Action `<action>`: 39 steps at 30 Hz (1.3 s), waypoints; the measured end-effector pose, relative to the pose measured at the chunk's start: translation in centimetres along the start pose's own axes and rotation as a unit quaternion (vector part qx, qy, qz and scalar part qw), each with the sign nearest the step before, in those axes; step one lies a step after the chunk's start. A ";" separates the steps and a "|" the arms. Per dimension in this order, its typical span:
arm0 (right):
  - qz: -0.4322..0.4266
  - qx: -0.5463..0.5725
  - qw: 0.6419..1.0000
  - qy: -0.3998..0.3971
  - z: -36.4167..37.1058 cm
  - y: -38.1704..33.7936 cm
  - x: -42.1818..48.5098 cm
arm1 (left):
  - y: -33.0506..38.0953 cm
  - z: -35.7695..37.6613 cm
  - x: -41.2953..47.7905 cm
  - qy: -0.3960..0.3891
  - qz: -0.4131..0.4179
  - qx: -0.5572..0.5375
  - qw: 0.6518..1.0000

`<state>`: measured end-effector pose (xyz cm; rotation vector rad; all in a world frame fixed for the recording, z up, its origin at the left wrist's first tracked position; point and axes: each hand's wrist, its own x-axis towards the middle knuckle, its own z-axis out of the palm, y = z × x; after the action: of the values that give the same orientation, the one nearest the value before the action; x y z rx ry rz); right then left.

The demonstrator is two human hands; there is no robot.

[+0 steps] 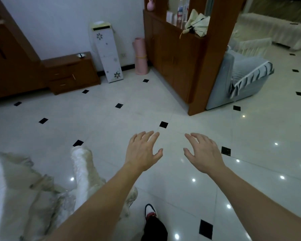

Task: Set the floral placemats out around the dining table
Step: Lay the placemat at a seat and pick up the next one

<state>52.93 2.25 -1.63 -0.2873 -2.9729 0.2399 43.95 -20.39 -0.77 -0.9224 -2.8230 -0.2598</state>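
White glossy floor tiles (111, 136) lie beneath both hands; left hand (142, 151) and right hand (202, 153) hover with fingers spread, holding and touching nothing.

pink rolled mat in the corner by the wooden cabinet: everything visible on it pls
The pink rolled mat stands upright on the glossy white tiled floor, in the corner between the white wall and the brown wooden cabinet. It looks like matte foam wound into a cylinder, slightly wider at the base. A thin yellow band circles it near mid-height. Its right side sits against or very near the cabinet; contact is unclear.
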 end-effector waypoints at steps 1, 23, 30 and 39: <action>-0.004 0.003 1.000 -0.003 0.3 0.1 1.1 | -0.2 0.4 1.0 0.002 -0.003 0.000 1.000; -0.142 -0.015 0.989 -0.026 7.6 -6.8 42.3 | -22.0 5.7 29.3 0.016 -0.146 -0.011 0.989; -0.226 0.001 0.973 -0.040 10.8 -13.9 52.1 | -30.9 5.5 31.8 0.012 -0.230 0.004 0.973; -0.371 0.047 0.926 -0.054 16.2 -27.8 66.6 | -44.9 4.8 34.5 0.009 -0.354 0.049 0.934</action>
<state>-19.25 -13.65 -4.13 0.8727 -2.9018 0.2994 -10.82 -35.44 -3.47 0.1520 -2.9957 -0.1995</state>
